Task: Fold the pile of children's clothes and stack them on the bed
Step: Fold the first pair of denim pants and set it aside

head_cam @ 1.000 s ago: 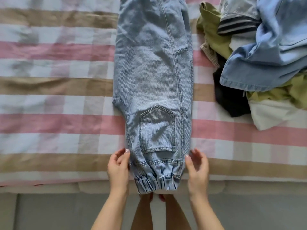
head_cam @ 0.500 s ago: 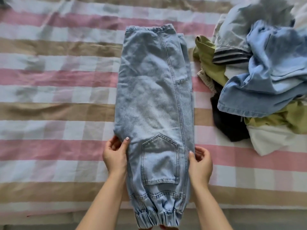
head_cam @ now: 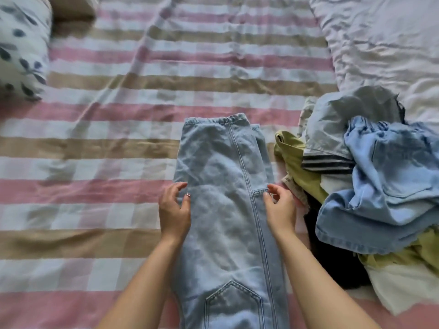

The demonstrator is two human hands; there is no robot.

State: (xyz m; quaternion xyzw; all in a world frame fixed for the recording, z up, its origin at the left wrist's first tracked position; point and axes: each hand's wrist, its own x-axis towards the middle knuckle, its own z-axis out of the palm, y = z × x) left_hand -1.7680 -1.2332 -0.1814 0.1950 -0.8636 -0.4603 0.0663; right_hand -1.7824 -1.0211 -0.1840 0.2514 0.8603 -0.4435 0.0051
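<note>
A pair of jeans (head_cam: 225,210) lies lengthwise on the bedspread (head_cam: 107,162), mid-frame, waistband at the far end. The left hand (head_cam: 174,210) touches its left edge, the right hand (head_cam: 280,210) its right edge. A pile of clothes (head_cam: 370,198) sits just right of the jeans. Far left, a pillow (head_cam: 21,43); far right, behind the pile, a sheet (head_cam: 380,43)

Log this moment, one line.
light-blue denim trousers: flat on striped bedspread | left hand: at left edge | right hand: at right edge | clothes pile: unfolded
</note>
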